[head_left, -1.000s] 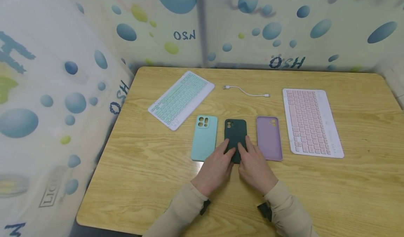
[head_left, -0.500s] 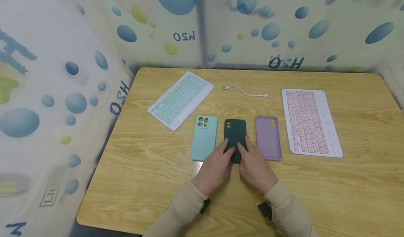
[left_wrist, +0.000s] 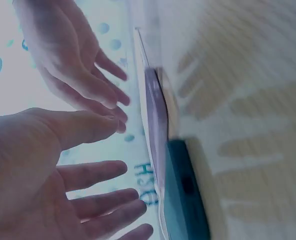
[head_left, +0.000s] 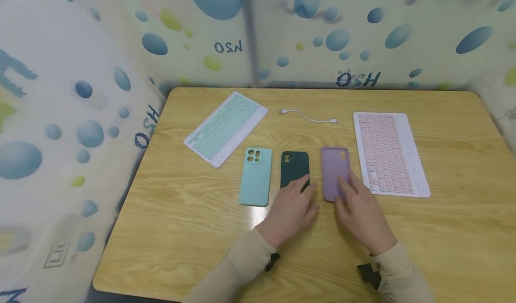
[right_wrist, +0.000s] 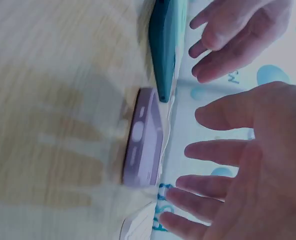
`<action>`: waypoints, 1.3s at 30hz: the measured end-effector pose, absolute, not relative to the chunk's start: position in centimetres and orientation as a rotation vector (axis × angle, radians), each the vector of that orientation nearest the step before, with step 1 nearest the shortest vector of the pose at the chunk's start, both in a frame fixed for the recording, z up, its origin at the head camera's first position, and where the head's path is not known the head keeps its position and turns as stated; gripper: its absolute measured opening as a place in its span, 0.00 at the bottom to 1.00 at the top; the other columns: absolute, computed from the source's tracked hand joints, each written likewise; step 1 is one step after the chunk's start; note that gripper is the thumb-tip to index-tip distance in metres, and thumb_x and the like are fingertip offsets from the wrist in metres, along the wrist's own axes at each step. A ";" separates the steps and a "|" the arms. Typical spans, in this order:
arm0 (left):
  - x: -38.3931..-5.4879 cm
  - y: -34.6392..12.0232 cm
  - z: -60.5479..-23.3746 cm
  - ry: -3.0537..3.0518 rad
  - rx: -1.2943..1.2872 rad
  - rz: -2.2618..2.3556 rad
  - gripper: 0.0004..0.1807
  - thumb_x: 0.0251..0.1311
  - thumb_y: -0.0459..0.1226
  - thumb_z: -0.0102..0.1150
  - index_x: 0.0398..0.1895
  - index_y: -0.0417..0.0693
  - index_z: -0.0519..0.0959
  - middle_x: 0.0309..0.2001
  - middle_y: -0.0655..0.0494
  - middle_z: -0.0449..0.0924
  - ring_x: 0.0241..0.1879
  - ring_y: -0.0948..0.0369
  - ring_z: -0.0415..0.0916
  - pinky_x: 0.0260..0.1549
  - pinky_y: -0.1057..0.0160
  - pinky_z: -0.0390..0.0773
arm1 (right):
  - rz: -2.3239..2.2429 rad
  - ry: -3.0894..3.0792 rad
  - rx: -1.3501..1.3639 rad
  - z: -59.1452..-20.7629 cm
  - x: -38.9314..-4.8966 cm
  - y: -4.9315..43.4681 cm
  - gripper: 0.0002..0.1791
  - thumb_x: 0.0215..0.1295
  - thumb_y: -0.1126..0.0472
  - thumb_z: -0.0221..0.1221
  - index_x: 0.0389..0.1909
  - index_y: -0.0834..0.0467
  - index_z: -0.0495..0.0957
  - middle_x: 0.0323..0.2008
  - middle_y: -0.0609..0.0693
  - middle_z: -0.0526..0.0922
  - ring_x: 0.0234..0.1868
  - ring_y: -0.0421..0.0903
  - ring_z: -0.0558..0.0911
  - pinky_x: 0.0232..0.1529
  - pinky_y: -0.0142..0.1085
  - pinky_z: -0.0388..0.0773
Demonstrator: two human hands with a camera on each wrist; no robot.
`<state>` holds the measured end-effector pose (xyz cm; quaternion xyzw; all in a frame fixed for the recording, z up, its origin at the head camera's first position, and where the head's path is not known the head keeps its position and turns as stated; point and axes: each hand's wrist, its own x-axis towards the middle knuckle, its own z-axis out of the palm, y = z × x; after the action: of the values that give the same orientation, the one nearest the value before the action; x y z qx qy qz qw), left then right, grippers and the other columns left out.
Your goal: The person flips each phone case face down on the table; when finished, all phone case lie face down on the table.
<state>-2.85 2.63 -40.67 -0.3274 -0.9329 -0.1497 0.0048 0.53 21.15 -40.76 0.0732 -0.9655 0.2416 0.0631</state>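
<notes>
Three phone cases lie in a row: a light turquoise one (head_left: 255,182), a dark green one (head_left: 295,168) and a purple one (head_left: 329,173) with its hollow side up. Over the lower part of the green case is my left hand (head_left: 291,211), hiding that end. My right hand (head_left: 363,215) overlaps the purple case's right edge from above. Both wrist views show a gap between fingers and cases; in the right wrist view the purple case (right_wrist: 144,140) stands apart from my right hand (right_wrist: 243,160). Fingers of both hands are extended and hold nothing.
A white keyboard with mint keys (head_left: 225,128) lies slanted at the back left. Another white keyboard, with pink keys (head_left: 384,155), lies right of the cases. Between them at the back is a short white USB cable (head_left: 308,116). The wooden table (head_left: 169,231) meets a patterned wall covering (head_left: 209,29) behind.
Both hands have lifted off the green case and moved right, the right hand now over the purple case. The cases keep their places; the head view has shifted slightly.
</notes>
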 end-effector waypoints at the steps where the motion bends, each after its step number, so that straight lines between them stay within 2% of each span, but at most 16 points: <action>1: -2.9 3.1 -40.6 -2.927 -1.040 -0.453 0.25 0.65 0.47 0.61 0.60 0.45 0.76 0.64 0.43 0.74 0.61 0.51 0.76 0.55 0.55 0.80 | 0.736 -2.938 0.202 -40.8 0.7 21.4 0.27 0.62 0.68 0.60 0.61 0.76 0.70 0.65 0.80 0.63 0.62 0.75 0.70 0.59 0.65 0.70; 4: -3.0 4.5 -40.6 -2.929 -1.073 -0.455 0.23 0.65 0.47 0.61 0.57 0.44 0.76 0.61 0.45 0.76 0.55 0.52 0.79 0.48 0.58 0.83 | 0.762 -2.979 0.151 -40.9 1.0 21.8 0.27 0.65 0.67 0.58 0.62 0.78 0.68 0.66 0.80 0.62 0.62 0.75 0.69 0.60 0.65 0.69; 8: -3.1 6.0 -40.7 -2.894 -1.085 -0.540 0.16 0.64 0.42 0.61 0.48 0.42 0.76 0.48 0.49 0.79 0.43 0.57 0.80 0.39 0.64 0.82 | 0.769 -2.929 0.162 -41.3 1.0 21.9 0.26 0.64 0.69 0.57 0.60 0.80 0.68 0.63 0.80 0.65 0.60 0.75 0.72 0.60 0.64 0.70; 10: -3.2 6.4 -40.7 -2.893 -1.072 -0.590 0.13 0.63 0.40 0.62 0.45 0.41 0.76 0.43 0.51 0.76 0.39 0.58 0.77 0.36 0.65 0.81 | 0.770 -2.906 0.176 -41.5 0.9 21.8 0.25 0.63 0.70 0.57 0.58 0.81 0.69 0.62 0.80 0.67 0.59 0.75 0.73 0.59 0.63 0.71; 14: -3.2 6.6 -40.8 -2.951 -1.023 -0.636 0.12 0.63 0.38 0.62 0.43 0.39 0.75 0.40 0.50 0.75 0.37 0.58 0.76 0.36 0.64 0.81 | 0.802 -2.923 0.179 -41.8 0.3 21.3 0.24 0.65 0.70 0.55 0.58 0.81 0.69 0.61 0.80 0.68 0.58 0.73 0.74 0.59 0.62 0.72; 26: -3.3 7.8 -41.5 -2.981 -1.034 -0.729 0.11 0.62 0.34 0.62 0.44 0.39 0.75 0.42 0.47 0.77 0.39 0.53 0.80 0.35 0.61 0.81 | 0.847 -3.005 0.074 -42.0 0.7 22.4 0.24 0.68 0.68 0.52 0.61 0.80 0.68 0.63 0.77 0.67 0.60 0.73 0.72 0.61 0.62 0.70; 36: -3.3 7.6 -41.6 -2.940 -1.082 -0.744 0.13 0.60 0.31 0.62 0.48 0.41 0.77 0.45 0.47 0.80 0.46 0.53 0.79 0.48 0.59 0.79 | 0.899 -2.982 0.092 -42.0 0.5 22.5 0.24 0.65 0.71 0.53 0.61 0.78 0.69 0.63 0.78 0.67 0.59 0.74 0.72 0.61 0.64 0.69; 39: -3.3 7.6 -41.4 -2.939 -1.060 -0.751 0.14 0.61 0.31 0.61 0.50 0.40 0.77 0.47 0.46 0.80 0.47 0.54 0.79 0.49 0.60 0.79 | 0.894 -2.982 0.090 -41.9 0.3 22.4 0.24 0.65 0.71 0.53 0.60 0.78 0.69 0.62 0.78 0.68 0.59 0.74 0.73 0.60 0.63 0.70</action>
<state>-3.28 7.64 -41.45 -0.3297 -0.9140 -0.2336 -0.0361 0.33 22.40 -41.93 0.0288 -0.9574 0.2871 0.0138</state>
